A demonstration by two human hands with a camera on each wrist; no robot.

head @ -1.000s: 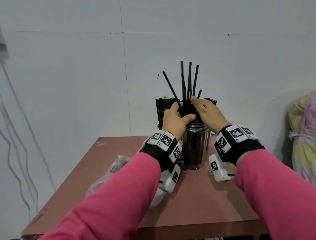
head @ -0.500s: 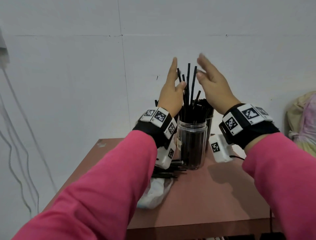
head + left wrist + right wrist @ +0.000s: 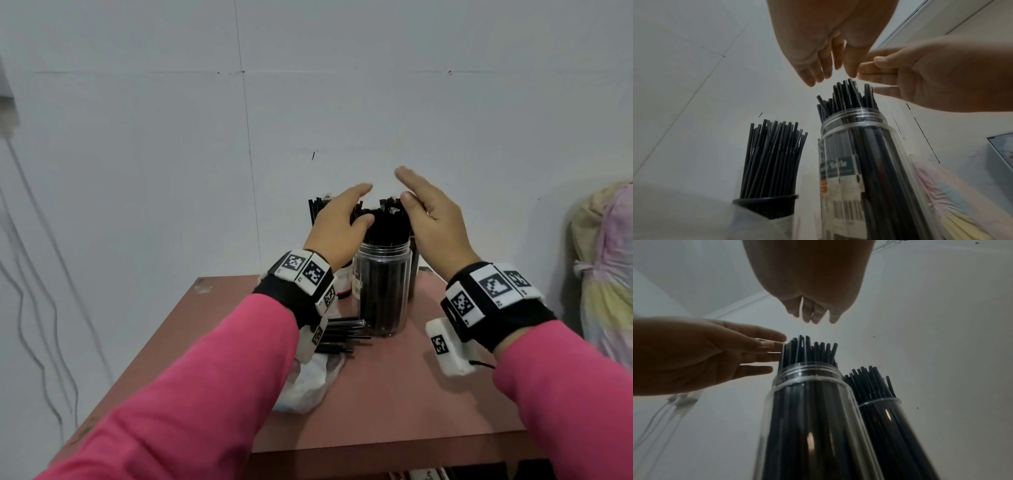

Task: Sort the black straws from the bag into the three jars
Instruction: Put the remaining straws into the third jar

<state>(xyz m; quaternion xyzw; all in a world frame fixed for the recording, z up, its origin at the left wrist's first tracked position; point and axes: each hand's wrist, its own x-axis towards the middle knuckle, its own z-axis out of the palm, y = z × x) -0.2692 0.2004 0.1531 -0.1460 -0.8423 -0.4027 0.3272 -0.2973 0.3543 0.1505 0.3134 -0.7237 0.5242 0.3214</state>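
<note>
A clear front jar (image 3: 382, 291) stands on the table, packed with black straws (image 3: 387, 226). My left hand (image 3: 342, 222) and right hand (image 3: 428, 219) flank the straw tops, both with straight fingers and holding nothing. In the right wrist view the left hand's fingertips (image 3: 777, 345) lie against the side of the bundle (image 3: 809, 352). A left rear jar (image 3: 766, 204) and a right rear jar (image 3: 890, 418) also hold straws. Loose straws (image 3: 342, 334) lie on the table by the plastic bag (image 3: 308, 380).
The brown table (image 3: 394, 394) stands against a white wall, its front edge close to me. A pastel cloth bundle (image 3: 606, 274) hangs off the table to the right. Cables (image 3: 34, 308) run down the wall at left.
Both hands let go of the raised straws, opened, and came down beside the jar mouth. The straws that stuck up high now sit level with the rest.
</note>
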